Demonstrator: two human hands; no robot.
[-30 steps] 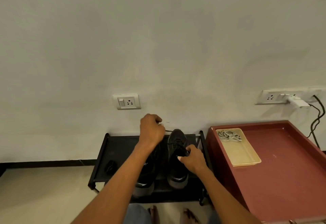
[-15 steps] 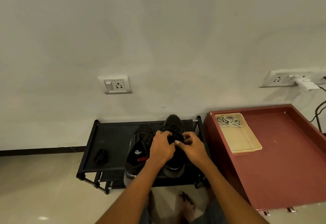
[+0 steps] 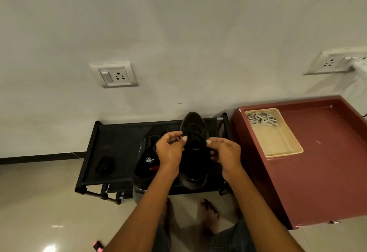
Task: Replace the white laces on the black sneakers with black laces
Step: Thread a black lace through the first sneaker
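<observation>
- Since a second ago the left hand (image 3: pixel 170 151) has come down from up by the wall, and now both hands sit together over the right sneaker (image 3: pixel 195 148).
- Head view: left-hand fingers (image 3: pixel 176 135) are curled in a pinch on the black lace (image 3: pixel 193 132) at the sneaker's eyelets; the right hand (image 3: pixel 225 153) is curled too, pinching the lace on the other side, though the lace is dark on dark so it's hard to make out.
- Both black sneakers are on the black shoe rack (image 3: pixel 119 144), the left sneaker (image 3: pixel 148 158) just beside the right one.
- A spare black lace bundle (image 3: pixel 104 164) lies on the rack's left part.
- The white laces (image 3: pixel 262 118) are in the beige tray (image 3: pixel 282 144) on the maroon bench (image 3: pixel 327 162).
</observation>
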